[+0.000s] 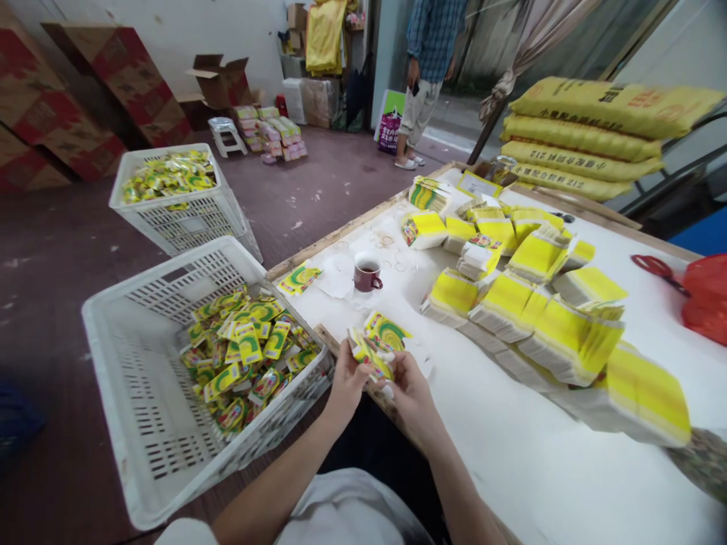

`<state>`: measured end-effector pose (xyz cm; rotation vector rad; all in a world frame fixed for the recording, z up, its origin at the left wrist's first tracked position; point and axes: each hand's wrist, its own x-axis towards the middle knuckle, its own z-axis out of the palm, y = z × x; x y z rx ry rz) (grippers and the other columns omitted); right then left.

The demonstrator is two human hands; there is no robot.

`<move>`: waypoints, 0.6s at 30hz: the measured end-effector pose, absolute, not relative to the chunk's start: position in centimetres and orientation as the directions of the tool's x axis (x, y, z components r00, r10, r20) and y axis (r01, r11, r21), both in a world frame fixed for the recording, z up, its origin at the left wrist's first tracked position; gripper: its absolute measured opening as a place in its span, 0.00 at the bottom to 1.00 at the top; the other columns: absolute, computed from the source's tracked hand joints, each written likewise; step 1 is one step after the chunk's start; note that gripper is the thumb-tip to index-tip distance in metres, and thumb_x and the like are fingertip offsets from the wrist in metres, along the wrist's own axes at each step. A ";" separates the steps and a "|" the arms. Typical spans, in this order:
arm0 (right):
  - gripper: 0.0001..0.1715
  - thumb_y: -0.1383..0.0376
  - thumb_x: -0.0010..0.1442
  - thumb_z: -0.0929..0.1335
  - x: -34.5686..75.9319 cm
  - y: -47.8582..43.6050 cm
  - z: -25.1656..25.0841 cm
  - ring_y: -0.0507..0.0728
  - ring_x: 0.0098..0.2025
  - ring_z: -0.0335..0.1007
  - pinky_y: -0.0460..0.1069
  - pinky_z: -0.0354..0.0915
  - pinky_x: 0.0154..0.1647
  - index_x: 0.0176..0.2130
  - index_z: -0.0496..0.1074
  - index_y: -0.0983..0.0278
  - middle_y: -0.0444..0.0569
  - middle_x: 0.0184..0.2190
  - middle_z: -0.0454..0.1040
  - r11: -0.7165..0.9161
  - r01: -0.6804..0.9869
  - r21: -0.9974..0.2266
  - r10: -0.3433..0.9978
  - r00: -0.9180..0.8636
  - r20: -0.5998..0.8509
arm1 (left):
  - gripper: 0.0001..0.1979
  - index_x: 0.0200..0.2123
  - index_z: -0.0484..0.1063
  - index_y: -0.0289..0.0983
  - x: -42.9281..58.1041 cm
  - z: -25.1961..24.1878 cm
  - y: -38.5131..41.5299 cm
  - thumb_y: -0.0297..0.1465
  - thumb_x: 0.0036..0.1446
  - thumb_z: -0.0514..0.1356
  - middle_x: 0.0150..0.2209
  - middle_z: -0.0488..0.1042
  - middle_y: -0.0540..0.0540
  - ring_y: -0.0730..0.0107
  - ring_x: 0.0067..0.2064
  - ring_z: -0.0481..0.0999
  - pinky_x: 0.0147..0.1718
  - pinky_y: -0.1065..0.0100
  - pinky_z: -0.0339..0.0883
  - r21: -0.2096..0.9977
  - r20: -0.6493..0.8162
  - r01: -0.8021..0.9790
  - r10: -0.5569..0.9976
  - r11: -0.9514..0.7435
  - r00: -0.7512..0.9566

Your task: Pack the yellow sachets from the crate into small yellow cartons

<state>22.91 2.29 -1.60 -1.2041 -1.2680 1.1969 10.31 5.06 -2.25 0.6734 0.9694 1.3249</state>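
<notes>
At the table's near left edge, my left hand [349,372] and my right hand [407,382] both grip a small yellow-green printed packet [372,356]. The fingers of both hands are curled around it from either side. Just beyond it, another yellow-green printed piece [386,331] lies on the white table [477,401]. A dark red cup [366,274] with dark liquid stands farther back. To the left of my hands, a white plastic crate [136,446] holds a heap of similar packets [247,344].
Stacks of yellow cards [511,303] cover the table's right side. Red scissors [653,265] lie by a red bag [707,299]. A second crate [170,216] stands behind the first. A person [429,68] stands beyond the table, near piled yellow sacks [585,136].
</notes>
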 end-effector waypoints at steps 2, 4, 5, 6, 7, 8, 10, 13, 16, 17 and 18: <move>0.11 0.55 0.63 0.67 23.7 2.4 -1.3 0.54 0.33 0.68 0.48 0.66 0.33 0.40 0.64 0.59 0.43 0.32 0.71 -0.008 0.010 -1.000 1.000 -0.018 -0.008 | 0.23 0.40 0.75 0.39 10.2 -2.3 5.0 0.42 0.42 0.75 0.36 0.79 0.48 0.66 0.38 0.77 0.41 0.67 0.71 0.884 -0.144 -0.452 0.989 0.119 -0.023; 0.10 0.55 0.65 0.65 24.5 2.5 -1.0 0.55 0.33 0.71 0.48 0.68 0.33 0.41 0.66 0.59 0.45 0.34 0.74 -0.029 0.048 -0.998 1.000 0.004 -0.029 | 0.17 0.37 0.76 0.38 10.2 -2.2 5.2 0.39 0.46 0.73 0.34 0.80 0.49 0.67 0.35 0.77 0.39 0.67 0.72 0.900 -0.143 -0.420 0.989 0.116 -0.033; 0.10 0.56 0.65 0.64 24.9 2.6 -1.0 0.55 0.34 0.72 0.49 0.69 0.34 0.42 0.67 0.59 0.46 0.34 0.75 -0.023 0.093 -0.995 1.000 0.019 -0.021 | 0.16 0.36 0.77 0.37 10.1 -2.2 5.3 0.39 0.47 0.73 0.33 0.80 0.48 0.66 0.35 0.78 0.39 0.66 0.72 0.906 -0.147 -0.405 0.989 0.122 -0.029; 0.10 0.57 0.65 0.64 25.3 2.7 -1.0 0.56 0.34 0.73 0.50 0.69 0.35 0.42 0.68 0.60 0.46 0.35 0.76 -0.002 0.153 -0.988 0.999 0.035 0.003 | 0.16 0.37 0.77 0.37 9.9 -2.1 5.5 0.39 0.47 0.73 0.34 0.81 0.47 0.64 0.36 0.78 0.40 0.64 0.72 0.912 -0.139 -0.392 0.990 0.123 -0.013; 0.09 0.58 0.64 0.65 25.9 2.8 -1.0 0.57 0.35 0.73 0.51 0.70 0.37 0.42 0.70 0.60 0.47 0.35 0.77 0.033 0.224 -0.974 0.997 0.054 0.047 | 0.18 0.39 0.77 0.38 9.5 -1.9 5.7 0.40 0.48 0.72 0.37 0.81 0.46 0.62 0.39 0.79 0.43 0.62 0.73 0.916 -0.114 -0.386 0.993 0.110 0.011; 0.09 0.60 0.63 0.65 26.5 3.0 -0.9 0.58 0.37 0.74 0.52 0.70 0.39 0.42 0.71 0.60 0.47 0.36 0.78 0.079 0.303 -0.950 0.992 0.073 0.106 | 0.20 0.42 0.77 0.38 9.0 -1.7 5.9 0.41 0.48 0.72 0.41 0.81 0.44 0.59 0.43 0.80 0.46 0.60 0.72 0.919 -0.073 -0.387 0.997 0.082 0.038; 0.08 0.63 0.62 0.66 27.6 3.1 -0.7 0.60 0.40 0.73 0.55 0.70 0.43 0.40 0.74 0.59 0.49 0.36 0.79 0.179 0.471 -0.864 0.968 0.071 0.239 | 0.28 0.50 0.74 0.40 7.6 -0.9 6.4 0.43 0.46 0.73 0.51 0.79 0.40 0.52 0.54 0.77 0.55 0.56 0.68 0.937 0.037 -0.350 0.994 0.000 0.101; 0.11 0.69 0.63 0.65 28.3 2.9 0.0 0.60 0.42 0.72 0.58 0.67 0.50 0.38 0.77 0.57 0.49 0.35 0.80 0.341 0.633 -0.695 0.930 -0.118 0.348 | 0.45 0.57 0.70 0.40 5.8 0.4 6.9 0.41 0.32 0.79 0.60 0.72 0.36 0.44 0.64 0.68 0.63 0.51 0.58 0.992 0.120 -0.058 0.964 -0.110 0.238; 0.14 0.70 0.63 0.65 27.6 2.2 0.3 0.60 0.46 0.72 0.63 0.59 0.62 0.39 0.78 0.54 0.46 0.37 0.80 0.482 0.624 -0.615 0.876 -0.333 0.348 | 0.47 0.55 0.72 0.40 5.8 1.0 6.5 0.37 0.27 0.80 0.53 0.76 0.38 0.42 0.56 0.74 0.57 0.51 0.66 0.966 0.055 0.210 0.909 -0.154 0.414; 0.13 0.69 0.62 0.66 27.2 2.0 0.2 0.61 0.50 0.71 0.65 0.56 0.65 0.42 0.77 0.53 0.47 0.41 0.80 0.483 0.621 -0.617 0.875 -0.309 0.374 | 0.42 0.54 0.72 0.41 6.2 1.0 6.2 0.37 0.32 0.78 0.50 0.78 0.40 0.45 0.52 0.77 0.52 0.53 0.69 0.958 0.024 0.245 0.892 -0.150 0.452; 0.14 0.67 0.61 0.67 26.8 1.8 -0.1 0.63 0.54 0.69 0.67 0.54 0.66 0.46 0.75 0.54 0.49 0.45 0.78 0.445 0.626 -0.641 0.888 -0.214 0.407 | 0.37 0.53 0.72 0.41 6.7 0.8 5.8 0.36 0.37 0.76 0.46 0.79 0.43 0.49 0.47 0.79 0.48 0.56 0.71 0.951 -0.005 0.275 0.881 -0.143 0.474</move>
